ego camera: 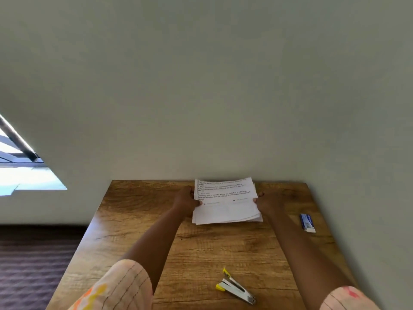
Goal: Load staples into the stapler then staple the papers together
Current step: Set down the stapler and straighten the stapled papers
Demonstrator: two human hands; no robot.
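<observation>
A stack of white printed papers is at the far edge of the wooden table, against the wall. My left hand grips its left edge and my right hand grips its right edge; the sheets look slightly lifted and fanned at the near side. A small metal stapler with yellow tips lies swung apart near the front of the table, between my arms. A blue and white staple box rests on the table to the right of my right hand.
A pale wall rises directly behind the table. A window shows at the left. Dark carpet lies below the table's left edge.
</observation>
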